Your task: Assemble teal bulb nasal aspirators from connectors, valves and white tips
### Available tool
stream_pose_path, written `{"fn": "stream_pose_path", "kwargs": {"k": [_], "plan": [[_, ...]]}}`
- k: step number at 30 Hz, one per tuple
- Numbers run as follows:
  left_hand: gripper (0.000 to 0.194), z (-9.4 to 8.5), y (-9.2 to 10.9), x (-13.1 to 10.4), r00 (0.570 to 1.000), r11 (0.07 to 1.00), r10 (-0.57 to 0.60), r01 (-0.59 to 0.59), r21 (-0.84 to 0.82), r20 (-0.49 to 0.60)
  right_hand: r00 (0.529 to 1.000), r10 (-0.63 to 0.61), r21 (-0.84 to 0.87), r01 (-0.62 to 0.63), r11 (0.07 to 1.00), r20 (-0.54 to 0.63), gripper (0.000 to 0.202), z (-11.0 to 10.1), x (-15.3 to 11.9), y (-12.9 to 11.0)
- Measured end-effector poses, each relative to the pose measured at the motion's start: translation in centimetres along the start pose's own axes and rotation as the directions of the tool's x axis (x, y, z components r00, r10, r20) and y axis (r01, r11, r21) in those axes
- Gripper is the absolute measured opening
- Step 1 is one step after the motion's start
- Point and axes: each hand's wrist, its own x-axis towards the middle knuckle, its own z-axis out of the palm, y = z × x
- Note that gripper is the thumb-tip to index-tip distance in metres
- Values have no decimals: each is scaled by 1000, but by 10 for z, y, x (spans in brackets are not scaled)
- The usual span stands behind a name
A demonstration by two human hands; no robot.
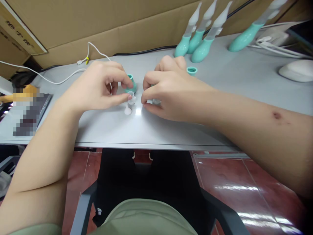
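Note:
My left hand [102, 86] hovers low over the desk, thumb and index finger apart. Its thumb tip meets a small clear plastic tube piece [131, 100], and the index fingertip is at an open-necked turquoise rubber bulb [131, 85]. A small white cap-like piece [127, 110] lies just in front of them. My right hand [166, 88] is curled, thumb and index tips close together. A clear piece [156, 101] shows partly beneath it, with a sliver of turquoise; what the fingers grip is hidden. Behind that hand another turquoise bulb neck [192, 70] shows.
Several assembled turquoise bulb aspirators [204, 49] with clear tubes and white tips stand at the back right. A white mouse [297, 70] and cables lie far right. Left are a white cable [70, 76] and a partly blurred dark flat object [44, 111]. Cardboard [110, 26] lines the back.

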Motion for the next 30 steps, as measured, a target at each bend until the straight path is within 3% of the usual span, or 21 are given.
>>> {"fn": "stream_pose_path", "kwargs": {"k": [5,9,15,19,24,27,30], "plan": [[20,1,-1,-3,965,986,-169,168,21,198,990,16,92,-4,996,-140,29,2,-1,4],[14,3,-1,-6,959,982,-187,184,34,213,987,102,166,-80,983,-126,20,-3,1,4],[7,3,6,-8,981,985,-159,165,-53,108,962,144,350,-55,935,-233,20,-6,0,7],[15,2,10,-10,989,984,-147,145,-100,-20,940,153,426,-9,905,-304,19,-3,-1,11],[14,3,6,-11,971,981,-62,17,-193,-229,889,159,543,114,832,-430,15,-4,-1,9],[16,6,-1,-10,965,963,-65,-7,-269,-256,880,160,580,150,800,-448,13,-5,-1,7],[30,14,-6,-9,945,933,-140,26,-358,-296,860,130,561,201,803,-494,10,-4,-1,7]]}}
